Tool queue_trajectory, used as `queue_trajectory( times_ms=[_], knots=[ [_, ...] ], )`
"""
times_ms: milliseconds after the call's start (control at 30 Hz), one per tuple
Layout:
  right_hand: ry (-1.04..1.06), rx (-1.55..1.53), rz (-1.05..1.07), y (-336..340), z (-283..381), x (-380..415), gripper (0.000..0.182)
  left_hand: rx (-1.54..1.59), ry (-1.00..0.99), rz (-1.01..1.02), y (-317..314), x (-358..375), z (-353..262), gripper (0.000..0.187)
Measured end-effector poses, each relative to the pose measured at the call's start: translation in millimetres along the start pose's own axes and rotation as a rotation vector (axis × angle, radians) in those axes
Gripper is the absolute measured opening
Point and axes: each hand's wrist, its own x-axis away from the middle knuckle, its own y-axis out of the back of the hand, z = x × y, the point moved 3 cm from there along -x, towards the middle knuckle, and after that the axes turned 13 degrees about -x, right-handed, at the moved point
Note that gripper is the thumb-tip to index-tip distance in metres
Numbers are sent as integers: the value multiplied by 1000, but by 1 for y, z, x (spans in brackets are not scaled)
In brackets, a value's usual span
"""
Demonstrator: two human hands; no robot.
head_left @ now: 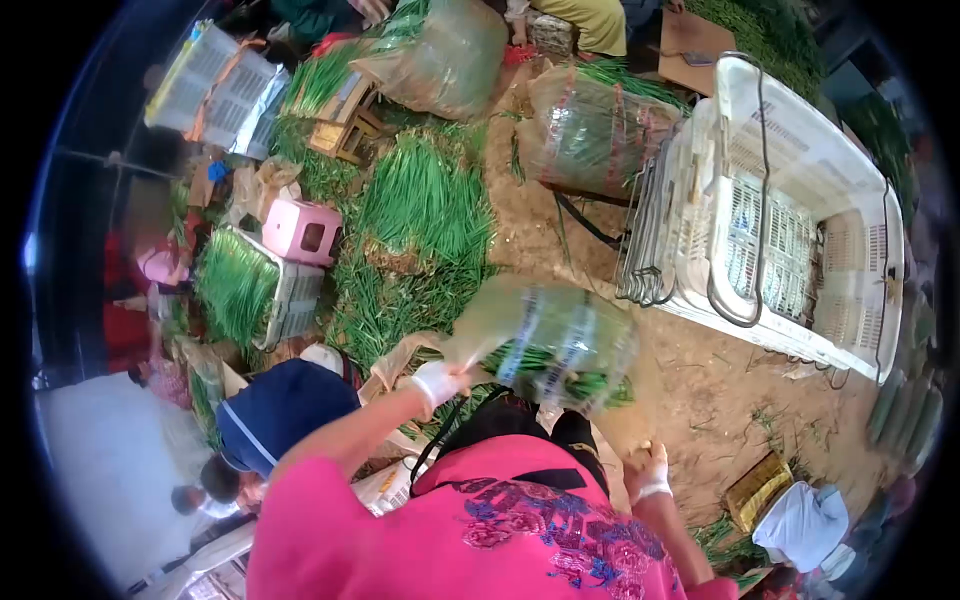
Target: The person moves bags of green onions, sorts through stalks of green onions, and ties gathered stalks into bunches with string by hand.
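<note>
A clear plastic bag [540,335] with blue-and-white printed bands hangs in front of my legs, and long green stalks [560,378] lie inside its lower part. My left hand [440,382], with a white covering around the palm and wrist, is closed on the bag's left edge. At the lower right, my right hand [648,472] has a white band at the wrist and its fingers closed by the bag's right edge; the film there is faint. A heap of loose green stalks [425,205] lies on the ground beyond the bag.
Stacked white plastic crates [735,190] with metal handles stand at the right. A pink stool [300,230] rests on a crate of greens [238,285] at left. Another full bag [598,130] stands ahead. A person in a dark blue cap [285,410] is close on my left.
</note>
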Motion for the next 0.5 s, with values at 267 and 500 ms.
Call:
queue_trajectory(
  times_ms=[267,500],
  knots=[
    [-130,458,196,-249,-51,-8,18,1097,399,-650,-68,31,138,37],
    [-150,1046,684,-458,-151,-100,28,1760,545,-660,-4,-12,198,30]
  ],
)
